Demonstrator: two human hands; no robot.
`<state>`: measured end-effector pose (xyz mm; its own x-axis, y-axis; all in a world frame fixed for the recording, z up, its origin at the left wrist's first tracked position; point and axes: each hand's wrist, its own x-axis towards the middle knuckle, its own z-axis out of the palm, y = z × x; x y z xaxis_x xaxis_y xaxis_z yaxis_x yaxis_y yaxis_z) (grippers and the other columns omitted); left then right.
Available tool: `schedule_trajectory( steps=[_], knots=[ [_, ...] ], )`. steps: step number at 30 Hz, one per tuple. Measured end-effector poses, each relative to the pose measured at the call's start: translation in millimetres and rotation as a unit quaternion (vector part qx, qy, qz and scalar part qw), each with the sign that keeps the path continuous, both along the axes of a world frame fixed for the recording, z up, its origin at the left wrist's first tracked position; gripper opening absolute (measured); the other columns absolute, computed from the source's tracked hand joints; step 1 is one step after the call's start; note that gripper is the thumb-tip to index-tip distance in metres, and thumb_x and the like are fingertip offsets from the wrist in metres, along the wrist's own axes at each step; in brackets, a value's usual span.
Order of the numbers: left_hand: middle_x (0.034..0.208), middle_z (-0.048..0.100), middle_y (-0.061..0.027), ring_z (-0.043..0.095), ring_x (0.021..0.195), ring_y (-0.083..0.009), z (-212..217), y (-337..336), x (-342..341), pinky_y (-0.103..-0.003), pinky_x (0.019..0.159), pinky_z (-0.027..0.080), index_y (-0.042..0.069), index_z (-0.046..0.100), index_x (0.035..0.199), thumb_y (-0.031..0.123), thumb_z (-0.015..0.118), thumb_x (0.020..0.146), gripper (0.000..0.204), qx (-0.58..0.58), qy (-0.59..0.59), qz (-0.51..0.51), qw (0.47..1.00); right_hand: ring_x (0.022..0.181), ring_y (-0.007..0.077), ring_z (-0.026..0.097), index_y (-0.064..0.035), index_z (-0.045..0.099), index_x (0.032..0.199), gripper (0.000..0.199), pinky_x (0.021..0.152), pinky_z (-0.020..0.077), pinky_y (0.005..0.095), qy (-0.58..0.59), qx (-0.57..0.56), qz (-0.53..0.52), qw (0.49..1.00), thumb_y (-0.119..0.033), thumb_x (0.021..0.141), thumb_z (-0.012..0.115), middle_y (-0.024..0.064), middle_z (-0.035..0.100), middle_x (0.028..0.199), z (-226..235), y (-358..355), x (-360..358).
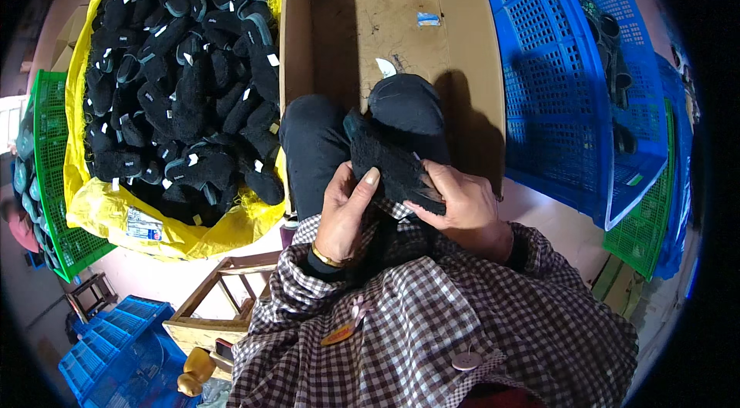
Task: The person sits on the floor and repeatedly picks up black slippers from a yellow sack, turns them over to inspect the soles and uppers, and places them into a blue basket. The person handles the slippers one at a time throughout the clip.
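Note:
Over my lap I hold a black fleece shoe lining [385, 161] between both hands. My left hand [345, 211] grips its left side, thumb pressed on the fuzzy surface. Around the lower right end, the fingers of my right hand [466, 208] are closed on its edge. The lining lies slanted, its grey-edged tip pointing up and left between my knees. A big yellow sack [173, 235] at the left is full of similar black fleece linings [189, 92], many with small white tags.
An open cardboard box [474, 38] stands beyond my knees, holding a blue-and-white scrap [428, 19] and a white scrap [386, 67]. Blue plastic crates [547, 92] stand at the right, a green crate [65, 184] at the far left. A wooden stool [208, 315] and a blue basket [127, 350] are lower left.

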<state>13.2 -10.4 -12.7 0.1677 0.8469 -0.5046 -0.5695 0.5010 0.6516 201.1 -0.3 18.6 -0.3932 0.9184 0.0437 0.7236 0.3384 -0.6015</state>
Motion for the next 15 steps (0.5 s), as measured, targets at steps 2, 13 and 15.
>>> schedule_trajectory(
  steps=[2,13,15],
  knots=[
    [0.103,0.059,-0.0034,0.054,0.095,-0.0103,1,2,-5,-0.025,0.088,0.043,-0.001,0.052,0.112,0.018,0.060,0.094,0.028,-0.024,0.012,-0.004,1.000,0.071,0.0285,0.068,0.0004,0.056,0.111,0.049,0.061,0.0550,0.0362,-0.016,-0.031,0.006,0.999,-0.028,0.076,0.076,0.0142,0.067,0.086,-4,1,-3],
    [0.086,0.063,-0.0019,0.057,0.075,-0.0098,24,38,-24,-0.023,0.070,0.048,-0.003,0.058,0.098,0.013,0.069,0.087,0.022,-0.056,0.061,-0.049,0.995,0.060,0.0260,0.064,-0.0045,0.055,0.096,0.035,0.054,0.0507,0.0353,0.022,-0.011,0.074,0.997,-0.020,0.073,0.076,0.0104,0.062,0.071,9,8,-32],
    [0.077,0.061,-0.0030,0.053,0.068,-0.0086,16,33,-25,-0.024,0.062,0.045,-0.001,0.059,0.089,0.013,0.069,0.087,0.018,0.015,0.165,-0.056,0.985,0.063,0.0265,0.065,-0.0039,0.053,0.094,0.034,0.056,0.0508,0.0358,0.048,-0.077,0.045,0.995,-0.021,0.075,0.075,0.0117,0.062,0.072,16,9,-36]
  ],
)
